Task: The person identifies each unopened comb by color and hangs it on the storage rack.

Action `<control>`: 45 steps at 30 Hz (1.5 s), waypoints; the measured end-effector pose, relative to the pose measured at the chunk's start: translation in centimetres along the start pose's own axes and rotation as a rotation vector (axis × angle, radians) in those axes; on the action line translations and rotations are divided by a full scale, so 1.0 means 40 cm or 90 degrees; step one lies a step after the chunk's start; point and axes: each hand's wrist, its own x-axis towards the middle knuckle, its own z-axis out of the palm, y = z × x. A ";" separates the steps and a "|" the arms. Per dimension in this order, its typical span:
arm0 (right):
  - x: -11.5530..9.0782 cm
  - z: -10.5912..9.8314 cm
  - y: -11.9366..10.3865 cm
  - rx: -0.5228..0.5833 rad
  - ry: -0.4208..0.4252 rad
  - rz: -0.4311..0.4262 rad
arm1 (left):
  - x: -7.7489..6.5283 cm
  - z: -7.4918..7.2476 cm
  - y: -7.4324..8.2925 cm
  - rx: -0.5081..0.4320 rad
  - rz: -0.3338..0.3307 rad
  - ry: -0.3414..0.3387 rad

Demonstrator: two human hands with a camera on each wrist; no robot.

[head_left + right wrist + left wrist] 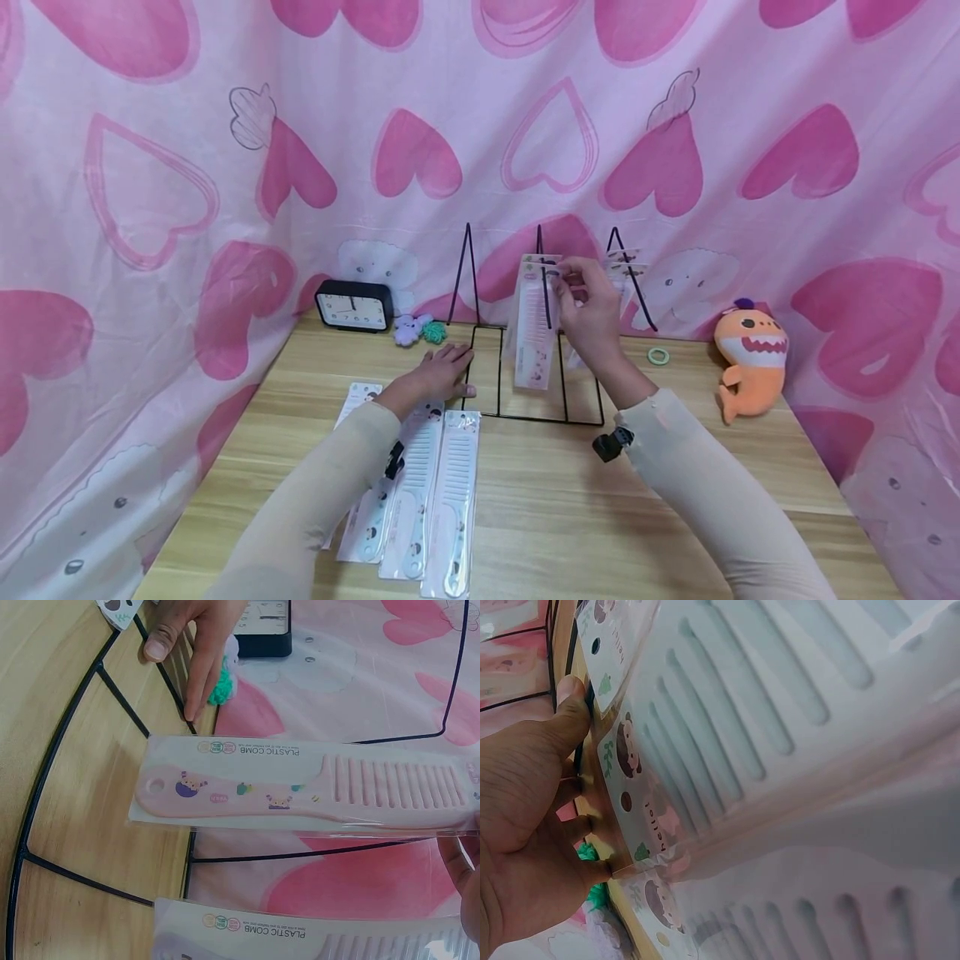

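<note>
In the head view my right hand (591, 304) pinches the top of a packaged plastic comb (532, 354) at the middle prong of a black wire rack (499, 375). The right wrist view shows this comb (255, 787) as pink, in clear wrap on a white card, with the fingers (454, 859) at its far end. My left hand (438, 375) rests at the left side of the rack's base, fingers stretched out. Close beneath the left wrist, packaged combs (735, 697) lie overlapping on the table; in the head view several such combs (453, 475) lie fanned out.
More packaged combs (624, 267) hang on the right prong. Behind the left hand stand a black clock (352, 306), a purple toy (407, 332) and a green toy (434, 332). An orange shark plush (753, 375) sits at the right, and a pale green ring (651, 362) lies nearer the rack.
</note>
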 end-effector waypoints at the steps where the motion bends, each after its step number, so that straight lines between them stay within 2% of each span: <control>1: 0.000 0.001 0.000 -0.003 0.000 0.002 | -0.010 -0.010 0.015 0.004 -0.007 -0.006; 4: -0.002 0.001 0.000 -0.006 -0.002 0.011 | -0.036 -0.030 0.045 0.030 -0.011 -0.011; 9: -0.003 0.005 0.002 -0.009 0.001 0.016 | -0.049 -0.034 0.057 0.053 -0.004 -0.001; 21: -0.007 0.007 0.006 0.003 0.002 0.003 | -0.050 -0.040 0.060 0.043 0.001 0.002; 28: -0.038 -0.004 0.006 0.006 -0.027 0.033 | -0.040 -0.032 0.054 0.048 -0.008 -0.001; 34: -0.098 -0.021 0.015 -0.012 -0.063 0.051 | -0.044 -0.038 0.058 0.057 -0.009 0.001; 37: -0.135 -0.029 0.025 -0.011 -0.083 0.049 | -0.041 -0.038 0.056 0.040 -0.008 -0.001; 41: -0.189 -0.045 0.039 -0.028 -0.138 0.048 | -0.006 -0.007 0.018 0.003 -0.008 -0.005; 45: -0.239 -0.072 0.052 -0.086 -0.237 0.047 | 0.034 0.030 -0.027 -0.003 -0.012 -0.004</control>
